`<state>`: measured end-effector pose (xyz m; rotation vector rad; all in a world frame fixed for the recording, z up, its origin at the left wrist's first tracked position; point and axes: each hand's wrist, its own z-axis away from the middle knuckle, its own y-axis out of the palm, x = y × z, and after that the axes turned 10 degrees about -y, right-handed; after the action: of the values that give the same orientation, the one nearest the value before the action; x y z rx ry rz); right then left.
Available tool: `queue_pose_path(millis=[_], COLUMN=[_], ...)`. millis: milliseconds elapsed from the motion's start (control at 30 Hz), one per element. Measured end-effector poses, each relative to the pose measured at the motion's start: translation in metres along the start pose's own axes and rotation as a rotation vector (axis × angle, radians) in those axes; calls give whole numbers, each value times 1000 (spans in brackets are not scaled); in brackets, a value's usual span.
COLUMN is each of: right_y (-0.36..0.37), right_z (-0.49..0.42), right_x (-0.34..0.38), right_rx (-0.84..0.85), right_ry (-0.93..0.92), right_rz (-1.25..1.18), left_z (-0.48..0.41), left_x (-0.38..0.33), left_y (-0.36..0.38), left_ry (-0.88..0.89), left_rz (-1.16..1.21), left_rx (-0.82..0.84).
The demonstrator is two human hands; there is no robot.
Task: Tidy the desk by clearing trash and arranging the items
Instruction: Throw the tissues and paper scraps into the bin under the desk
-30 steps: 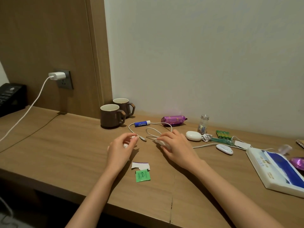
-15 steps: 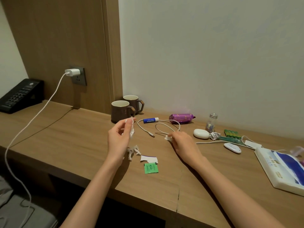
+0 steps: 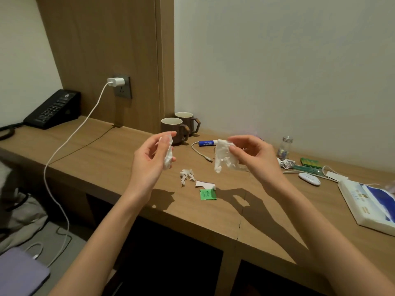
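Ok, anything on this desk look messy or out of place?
Yes. Torn paper scraps, a white wrapper piece and a green packet litter the desk near its front edge, and a crumpled wrapper lies by the small jar.

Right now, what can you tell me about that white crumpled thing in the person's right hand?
The white crumpled paper looks like thin tissue or wrapper, wrinkled and partly spread out, with ragged edges. It hangs downward in the air above the desk, touching nothing but the right hand, which pinches its upper edge between thumb and fingertips. It is the larger of the two white scraps held up; its lower tip points down toward the desk. Behind it lies a blue tube. No print shows on it.
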<state>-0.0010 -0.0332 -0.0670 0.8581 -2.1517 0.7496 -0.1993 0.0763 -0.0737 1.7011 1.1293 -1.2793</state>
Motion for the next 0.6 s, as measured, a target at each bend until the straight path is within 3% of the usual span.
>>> queue_pose_path(millis=[267, 467, 600], right_y=[51, 113, 155], right_z=[70, 127, 154], right_x=[46, 3, -52], right_rx=[365, 624, 710], right_ry=[1, 48, 165], right_rz=[-86, -65, 4], left_z=[62, 89, 96], left_x=[28, 103, 172], left_y=[-62, -117, -139], left_ry=[-90, -435, -629], left_rz=[-177, -291, -359], left_rx=[72, 101, 71])
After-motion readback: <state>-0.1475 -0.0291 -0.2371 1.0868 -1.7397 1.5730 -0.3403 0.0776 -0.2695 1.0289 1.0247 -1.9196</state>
